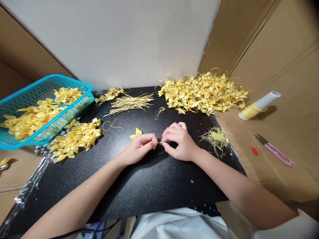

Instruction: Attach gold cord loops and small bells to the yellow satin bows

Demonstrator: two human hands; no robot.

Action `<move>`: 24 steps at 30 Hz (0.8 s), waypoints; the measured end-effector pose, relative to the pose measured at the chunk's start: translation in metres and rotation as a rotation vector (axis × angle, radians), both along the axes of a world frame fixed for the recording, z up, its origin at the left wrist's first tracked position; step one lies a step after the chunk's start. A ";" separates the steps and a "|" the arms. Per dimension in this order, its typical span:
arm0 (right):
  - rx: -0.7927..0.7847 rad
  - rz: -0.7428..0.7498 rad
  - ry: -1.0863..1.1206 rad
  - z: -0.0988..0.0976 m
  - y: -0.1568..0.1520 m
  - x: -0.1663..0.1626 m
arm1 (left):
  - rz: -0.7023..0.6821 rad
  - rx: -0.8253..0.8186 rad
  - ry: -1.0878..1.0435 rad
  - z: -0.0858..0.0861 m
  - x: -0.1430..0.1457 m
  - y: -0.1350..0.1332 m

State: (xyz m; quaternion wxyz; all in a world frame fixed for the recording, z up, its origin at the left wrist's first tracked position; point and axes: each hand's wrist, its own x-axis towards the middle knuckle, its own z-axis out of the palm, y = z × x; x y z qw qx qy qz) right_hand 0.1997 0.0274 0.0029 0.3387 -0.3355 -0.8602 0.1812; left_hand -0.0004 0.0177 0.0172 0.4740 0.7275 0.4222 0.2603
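Forearms [84, 186] are angling inward over the black surface [149, 196], the left hand [142, 148] and right hand [180, 141] nearly meeting fingertip to fingertip, the right's fingers arching higher. On the left, a blue basket [88, 88] is holding yellow ribbon pieces [37, 116], while loose yellow bows [79, 136] and silvery beads [43, 151] are lying just beside it. Gold strips [132, 104] are lying ahead, a heap of beaded bows [204, 93] is sprawling to their right, and thread clippings [216, 137] are sitting near the right forearm. Each grip is pinching narrowly on a yellow strand [159, 142], which is bridging the small gap between the fingertips; a yellow bow [136, 133] is showing just beside the left hand, and I can't tell whether it's being held.
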 end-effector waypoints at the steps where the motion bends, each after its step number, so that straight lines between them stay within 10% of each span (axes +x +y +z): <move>1: -0.002 -0.001 0.000 0.000 0.000 0.000 | 0.002 0.004 -0.002 0.000 0.000 0.000; 13: -0.112 -0.055 0.065 0.002 -0.006 -0.004 | -0.053 0.020 -0.023 -0.003 -0.001 0.000; 24: 0.092 -0.105 0.075 0.001 -0.007 -0.006 | -0.071 0.007 -0.004 -0.003 -0.002 0.000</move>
